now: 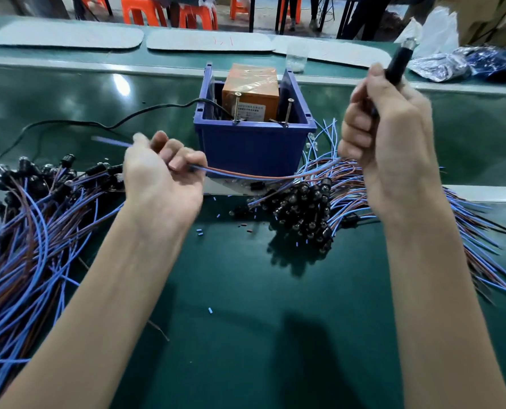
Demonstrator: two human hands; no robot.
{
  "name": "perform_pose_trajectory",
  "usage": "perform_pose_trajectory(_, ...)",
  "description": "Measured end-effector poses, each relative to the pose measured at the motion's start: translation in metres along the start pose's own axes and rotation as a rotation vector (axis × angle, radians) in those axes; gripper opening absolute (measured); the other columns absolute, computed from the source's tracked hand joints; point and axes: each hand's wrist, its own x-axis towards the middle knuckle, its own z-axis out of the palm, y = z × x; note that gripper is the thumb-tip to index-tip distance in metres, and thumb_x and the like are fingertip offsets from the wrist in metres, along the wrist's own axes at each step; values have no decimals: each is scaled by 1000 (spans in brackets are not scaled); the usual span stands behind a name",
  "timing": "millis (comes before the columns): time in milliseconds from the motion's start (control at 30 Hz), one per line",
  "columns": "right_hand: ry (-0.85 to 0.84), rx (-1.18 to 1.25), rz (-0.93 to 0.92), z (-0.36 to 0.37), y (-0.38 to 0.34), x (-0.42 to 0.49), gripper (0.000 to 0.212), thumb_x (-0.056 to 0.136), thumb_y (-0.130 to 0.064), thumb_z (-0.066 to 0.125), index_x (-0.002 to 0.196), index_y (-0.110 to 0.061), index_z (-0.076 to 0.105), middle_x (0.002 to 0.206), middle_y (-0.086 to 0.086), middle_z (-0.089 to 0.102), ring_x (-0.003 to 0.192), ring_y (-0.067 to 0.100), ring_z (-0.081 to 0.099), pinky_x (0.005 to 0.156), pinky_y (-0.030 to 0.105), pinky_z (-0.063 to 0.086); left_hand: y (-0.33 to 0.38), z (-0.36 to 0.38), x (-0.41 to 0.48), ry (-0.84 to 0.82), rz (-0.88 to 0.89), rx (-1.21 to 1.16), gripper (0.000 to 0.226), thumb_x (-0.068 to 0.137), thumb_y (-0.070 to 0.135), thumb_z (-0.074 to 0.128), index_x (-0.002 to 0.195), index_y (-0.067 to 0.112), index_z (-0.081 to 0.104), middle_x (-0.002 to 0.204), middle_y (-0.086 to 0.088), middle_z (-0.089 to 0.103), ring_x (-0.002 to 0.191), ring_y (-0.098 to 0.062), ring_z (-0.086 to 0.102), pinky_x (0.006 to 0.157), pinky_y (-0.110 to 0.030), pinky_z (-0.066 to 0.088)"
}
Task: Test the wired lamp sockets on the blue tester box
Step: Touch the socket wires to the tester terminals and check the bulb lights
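Green bench top (246, 305) fills the near half. Beyond it a green belt (68, 93) runs across, w/ three pale mats (62, 36) on the far strip.

L side of bench: big heap of wired sockets (33, 225), blue + brown leads fanned toward the near edge, black socket bodies at the far end. R side: second heap (305, 208), sockets bunched near centre, leads trailing off right.

Blue tester box (251, 143) stands btwn the two heaps at the bench's far edge, open on top, w/ an orange block (250, 87) inside and two long screws (236, 109) sticking up at its front rim. Black cable (98, 124) snakes from the box off left over the belt. Crumpled plastic bags (440, 63) far right, clear cup (296, 57) behind box, orange stools (145, 10) at back. Tiny blue + red snippets (210, 310) lie scattered on the bench.

Both forearms reach in from the near edge. R hand (384, 122) is raised right of the box, fingers curled round a black socket (396, 66), bulb end pointing up and away; blurred. L hand (163, 178) sits lower, just left of the box, back to camera, fingers curled and pinching the blue/brown lead pair (246, 174). Leads sag across the box's front face btwn the hands. Free ends poke out left past L hand, apart from the screws.
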Motion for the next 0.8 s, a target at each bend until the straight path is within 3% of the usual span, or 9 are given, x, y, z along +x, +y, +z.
perform_pose_trajectory(100, 6, -55, -5, -4, 1, 0, 32, 99, -17, 49, 68, -11, 54, 52, -5, 27, 41, 5, 18, 36, 17, 16, -7, 2, -5, -213, -9, 461, 45, 104, 40, 28, 66, 20, 38, 43, 9, 23, 33, -4, 16, 35, -16, 14)
perform_pose_trajectory(233, 9, -205, 4, -4, 6, -1, 28, 92, -18, 61, 65, -13, 68, 50, -6, 32, 41, 5, 21, 36, 16, 19, -23, 5, -14, -371, -73, 1008, 52, 100, 55, 25, 68, 19, 44, 45, 11, 26, 33, -2, 18, 36, -16, 16)
perform_pose_trajectory(300, 10, -282, 16, -3, 9, 0, 27, 90, -21, 65, 64, -16, 71, 49, -9, 38, 41, 4, 23, 38, 15, 20, -28, 5, -15, -428, -133, 1092, 56, 101, 51, 23, 70, 14, 50, 47, 9, 26, 33, -2, 18, 35, -15, 16)
perform_pose_trajectory(433, -70, -397, 75, -2, 16, 1, 14, 86, -25, 70, 74, -17, 75, 46, -16, 44, 39, 2, 31, 38, 9, 22, -29, 1, -14, -507, -85, 1245, 51, 104, 36, 33, 70, 11, 61, 54, 6, 26, 37, -3, 20, 38, -14, 22)
perform_pose_trajectory(600, -145, -446, 107, -1, 22, 2, 14, 86, -28, 70, 78, -17, 75, 48, -16, 51, 40, -2, 43, 39, 7, 30, -28, -1, -16, -574, -44, 1289, 34, 105, 19, 35, 82, 13, 60, 52, 10, 31, 42, -1, 23, 42, -12, 24)
perform_pose_trajectory(800, -184, -427, 114, -1, 25, 2, 15, 86, -29, 70, 77, -17, 75, 52, -15, 53, 40, -1, 43, 38, 7, 29, -30, -5, -17, -633, -138, 1357, 26, 102, 10, 40, 92, 12, 64, 53, 10, 32, 43, -2, 26, 43, -12, 26)
